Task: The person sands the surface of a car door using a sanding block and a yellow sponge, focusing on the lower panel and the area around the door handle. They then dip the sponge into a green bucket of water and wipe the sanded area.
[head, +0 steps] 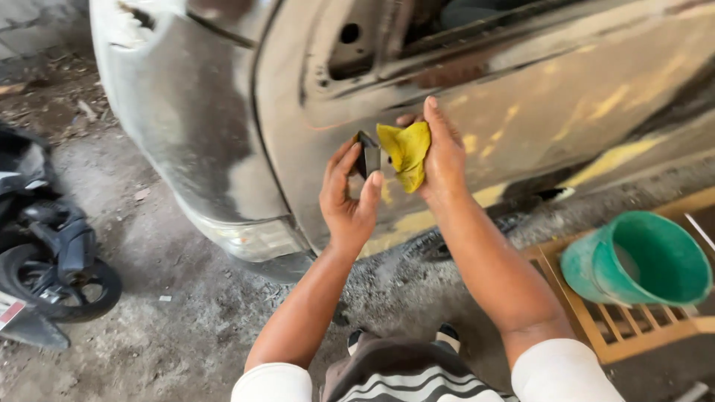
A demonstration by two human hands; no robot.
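Against the sanded car door [521, 112], the right hand [445, 152] pinched a limp, light-looking yellow cloth [406, 154] by its bunched edge, while the left hand [348, 197] clasped a small, seemingly stiff dark block [368, 156] between thumb and fingers.

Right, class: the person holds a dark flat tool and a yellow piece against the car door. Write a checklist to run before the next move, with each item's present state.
1. Left hand grips the dark flat tool: ok.
2. Right hand holds the yellow piece: ok.
3. Tool's edge clean: cannot tell.
4. Car door panel within reach: ok.
5. Green bucket upright: not ok, tilted.
6. Bucket's contents: cannot tell.
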